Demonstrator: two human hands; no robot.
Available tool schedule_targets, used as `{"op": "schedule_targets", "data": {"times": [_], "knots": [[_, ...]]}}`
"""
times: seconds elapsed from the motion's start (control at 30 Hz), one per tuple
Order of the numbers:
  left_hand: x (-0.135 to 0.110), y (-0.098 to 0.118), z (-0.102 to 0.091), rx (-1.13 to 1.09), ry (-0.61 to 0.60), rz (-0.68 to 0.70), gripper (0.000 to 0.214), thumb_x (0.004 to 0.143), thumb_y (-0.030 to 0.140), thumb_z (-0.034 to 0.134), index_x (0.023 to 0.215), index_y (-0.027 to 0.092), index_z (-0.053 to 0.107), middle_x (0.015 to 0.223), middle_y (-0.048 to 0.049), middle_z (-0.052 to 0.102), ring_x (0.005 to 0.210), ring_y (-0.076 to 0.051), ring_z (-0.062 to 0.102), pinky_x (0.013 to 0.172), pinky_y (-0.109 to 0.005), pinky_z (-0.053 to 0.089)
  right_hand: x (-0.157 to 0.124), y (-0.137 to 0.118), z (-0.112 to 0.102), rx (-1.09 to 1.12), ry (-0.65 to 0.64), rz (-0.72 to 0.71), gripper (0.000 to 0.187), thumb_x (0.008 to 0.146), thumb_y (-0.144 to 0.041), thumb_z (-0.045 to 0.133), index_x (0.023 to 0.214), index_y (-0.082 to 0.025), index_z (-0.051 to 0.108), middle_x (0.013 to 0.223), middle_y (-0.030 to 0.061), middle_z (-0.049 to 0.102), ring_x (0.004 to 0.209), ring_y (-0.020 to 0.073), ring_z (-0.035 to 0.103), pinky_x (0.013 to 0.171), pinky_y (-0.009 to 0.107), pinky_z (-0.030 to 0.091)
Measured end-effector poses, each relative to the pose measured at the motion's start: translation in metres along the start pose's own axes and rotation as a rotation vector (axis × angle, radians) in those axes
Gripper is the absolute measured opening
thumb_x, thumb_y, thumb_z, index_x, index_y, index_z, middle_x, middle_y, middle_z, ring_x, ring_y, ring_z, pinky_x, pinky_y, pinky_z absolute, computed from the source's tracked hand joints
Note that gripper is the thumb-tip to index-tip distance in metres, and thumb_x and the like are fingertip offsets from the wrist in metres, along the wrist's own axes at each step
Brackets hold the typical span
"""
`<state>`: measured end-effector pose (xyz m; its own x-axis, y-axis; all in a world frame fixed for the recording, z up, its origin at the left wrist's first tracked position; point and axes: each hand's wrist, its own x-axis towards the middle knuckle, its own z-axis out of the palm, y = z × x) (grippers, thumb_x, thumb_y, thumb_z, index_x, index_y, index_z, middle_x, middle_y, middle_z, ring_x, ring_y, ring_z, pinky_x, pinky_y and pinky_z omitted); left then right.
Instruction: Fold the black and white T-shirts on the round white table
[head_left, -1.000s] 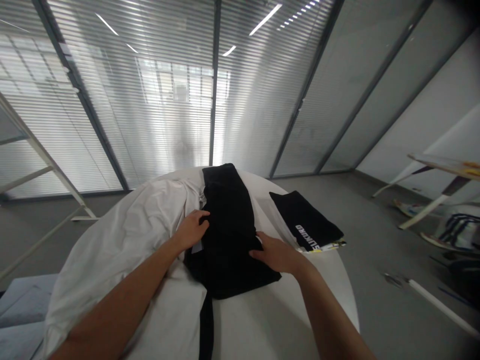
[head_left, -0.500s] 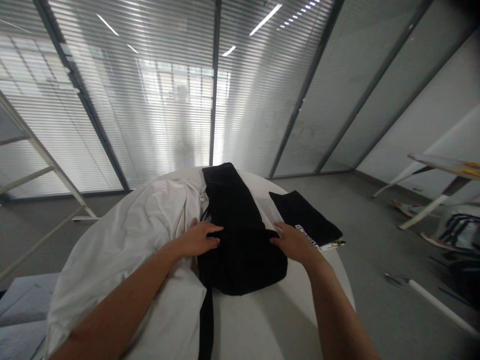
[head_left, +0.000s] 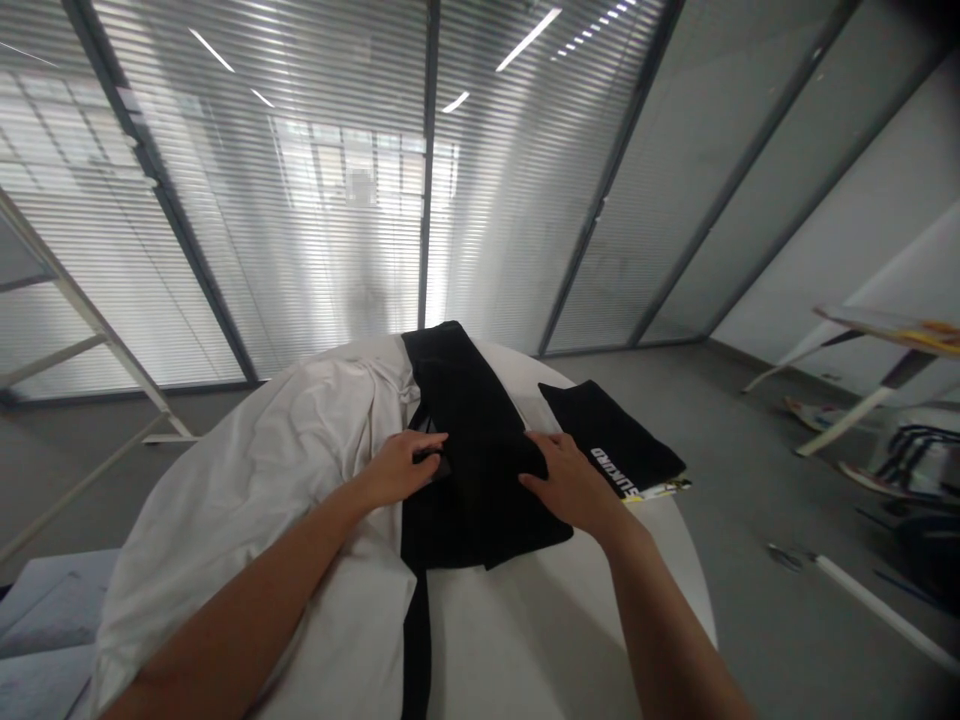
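Black cloth (head_left: 480,510) lies in a long folded strip on a round white table, with a black strap (head_left: 417,640) trailing from its lower left corner toward me. My left hand (head_left: 401,465) pinches the cloth at its left edge, thumb and fingers near each other. At the right edge, my right hand (head_left: 566,480) has its fingers bent round the cloth. Between the hands the fabric is lifted into a fold. Beside my right hand rests a second folded black cloth (head_left: 607,430) with white lettering.
Rumpled white fabric (head_left: 270,480) covers the table's left side. A white metal frame (head_left: 97,330) stands at the left, near papers (head_left: 52,610). To the right are another table (head_left: 892,330), a white pole (head_left: 885,610) and items on the floor. Glass panels with blinds (head_left: 360,200) rise behind.
Both hands have moved slightly up and away from me, the right one also leftward. The cloth's near edge has drawn back, and the fold between the hands has shifted away.
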<state>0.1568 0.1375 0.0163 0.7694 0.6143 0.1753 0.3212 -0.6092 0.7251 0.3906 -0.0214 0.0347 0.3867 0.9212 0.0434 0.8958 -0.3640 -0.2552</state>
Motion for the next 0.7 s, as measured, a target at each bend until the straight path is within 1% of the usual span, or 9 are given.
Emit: {"op": "schedule_targets", "data": {"times": [0.07,0.1,0.2,0.27,0.37,0.43,0.5,0.6,0.7], "knots": [[-0.001,0.003,0.000,-0.129,-0.031,-0.035,0.045,0.089,0.032,0.049,0.129,0.015,0.062,0.112,-0.0083,0.071,0.102,-0.018,0.065,0.093,-0.028,0.046,-0.005,-0.006,-0.003,-0.060,-0.030,0.018,0.062,0.087,-0.040,0.059,0.143,-0.021,0.043,0.135,0.0158,0.047,0.123,0.0316,0.050,0.101,0.042,0.039],[-0.001,0.003,0.001,-0.167,-0.078,-0.045,0.046,0.090,0.034,0.049,0.130,0.015,0.061,0.107,-0.0075,0.072,0.097,-0.017,0.066,0.089,-0.027,0.047,-0.006,-0.008,-0.003,-0.100,-0.053,0.036,0.060,0.086,-0.041,0.060,0.141,-0.020,0.046,0.133,0.0163,0.049,0.121,0.0331,0.051,0.100,0.043,0.040],[-0.005,0.004,0.006,-0.149,-0.238,-0.016,0.046,0.090,0.037,0.051,0.133,0.021,0.059,0.095,-0.0029,0.074,0.085,-0.015,0.067,0.082,-0.026,0.048,-0.010,-0.014,-0.001,-0.206,-0.108,0.063,0.057,0.085,-0.041,0.062,0.137,-0.021,0.050,0.132,0.0182,0.049,0.122,0.0372,0.050,0.096,0.046,0.041],[-0.008,0.006,0.010,-0.108,-0.305,0.007,0.046,0.090,0.040,0.051,0.133,0.024,0.060,0.095,-0.0019,0.074,0.085,-0.015,0.067,0.083,-0.026,0.047,-0.010,-0.016,0.003,-0.220,-0.141,0.053,0.060,0.084,-0.042,0.064,0.138,-0.021,0.049,0.133,0.0200,0.048,0.121,0.0383,0.050,0.094,0.047,0.041],[-0.010,0.013,0.013,-0.065,-0.332,0.017,0.044,0.089,0.040,0.053,0.127,0.022,0.064,0.107,-0.0044,0.073,0.096,-0.017,0.066,0.090,-0.027,0.046,-0.006,-0.014,0.008,-0.167,-0.184,0.058,0.059,0.086,-0.040,0.061,0.138,-0.016,0.047,0.132,0.0225,0.048,0.114,0.0351,0.057,0.091,0.044,0.043],[-0.010,0.017,0.013,-0.070,-0.324,0.030,0.039,0.087,0.037,0.056,0.121,0.021,0.069,0.113,-0.0050,0.071,0.102,-0.019,0.065,0.094,-0.028,0.044,-0.002,-0.010,0.009,-0.113,-0.182,0.066,0.055,0.088,-0.035,0.059,0.137,-0.014,0.048,0.132,0.0222,0.049,0.112,0.0319,0.058,0.091,0.040,0.044],[-0.008,0.020,0.011,-0.155,-0.292,0.002,0.036,0.087,0.035,0.055,0.116,0.020,0.071,0.108,-0.0046,0.072,0.098,-0.018,0.065,0.091,-0.028,0.046,0.004,-0.004,0.009,-0.051,-0.161,0.064,0.050,0.089,-0.032,0.056,0.136,-0.013,0.050,0.132,0.0207,0.050,0.115,0.0291,0.057,0.093,0.038,0.043],[-0.004,0.019,0.006,-0.393,-0.171,-0.143,0.030,0.087,0.033,0.056,0.106,0.016,0.072,0.090,-0.0043,0.072,0.084,-0.016,0.066,0.080,-0.027,0.049,0.010,0.002,0.006,0.039,-0.114,0.058,0.044,0.091,-0.032,0.054,0.131,-0.014,0.055,0.129,0.0163,0.056,0.120,0.0262,0.055,0.100,0.036,0.040],[-0.001,0.014,-0.002,-0.721,-0.064,-0.304,0.025,0.082,0.032,0.061,0.098,0.014,0.067,0.077,-0.0018,0.066,0.068,-0.013,0.063,0.065,-0.027,0.051,0.011,0.002,-0.002,0.120,-0.072,0.043,0.037,0.090,-0.034,0.055,0.121,-0.016,0.062,0.121,0.0119,0.063,0.117,0.0243,0.056,0.100,0.034,0.039]]}}
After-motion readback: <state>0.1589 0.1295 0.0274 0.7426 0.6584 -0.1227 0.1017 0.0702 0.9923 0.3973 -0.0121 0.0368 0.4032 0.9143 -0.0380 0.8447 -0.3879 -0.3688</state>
